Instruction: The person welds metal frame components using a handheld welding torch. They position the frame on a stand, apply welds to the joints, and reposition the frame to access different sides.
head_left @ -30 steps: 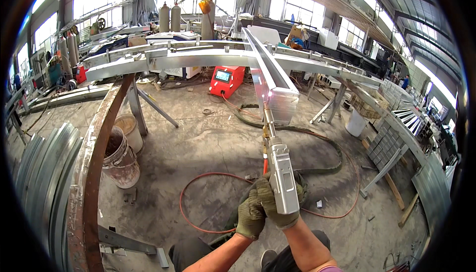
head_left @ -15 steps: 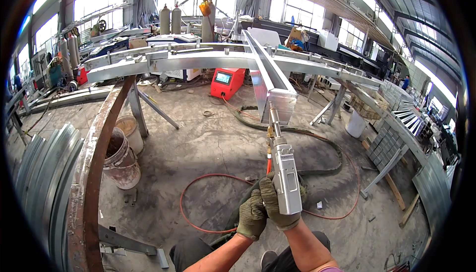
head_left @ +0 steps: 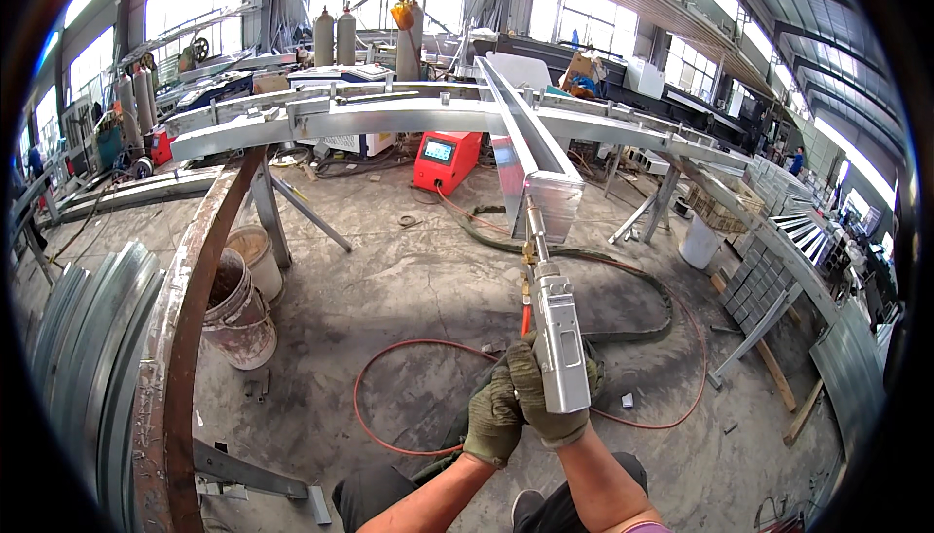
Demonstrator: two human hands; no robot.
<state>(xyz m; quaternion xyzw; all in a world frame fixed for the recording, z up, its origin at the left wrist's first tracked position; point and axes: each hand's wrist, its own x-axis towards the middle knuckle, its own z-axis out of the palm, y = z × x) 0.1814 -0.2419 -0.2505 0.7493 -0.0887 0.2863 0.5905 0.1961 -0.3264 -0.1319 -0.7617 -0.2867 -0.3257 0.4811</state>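
Both my hands wear dark green knitted gloves. My right hand [head_left: 548,399] is closed round the handle of a silver handheld laser welding gun [head_left: 561,348], beneath its boxy body. My left hand [head_left: 493,420] is closed and pressed against the right one at the handle; its exact grip is partly hidden. The gun's thin nozzle points away from me and meets the upper left corner of the near end of a shiny metal channel [head_left: 553,204]. A small reddish glow shows at the tip. The channel lies lengthwise over a metal crossbeam [head_left: 389,123].
A red machine [head_left: 449,160] with a lit screen stands on the floor beyond. An orange hose [head_left: 389,350] and a dark green sleeved cable [head_left: 642,332] loop over the concrete. Left are a rusty beam [head_left: 180,338], dirty buckets [head_left: 238,324] and stacked metal strips [head_left: 92,338]; a trestle leg [head_left: 759,334] stands right.
The gun has shifted very slightly up and left with my hands. A reddish glow now shows at the nozzle tip on the channel's corner.
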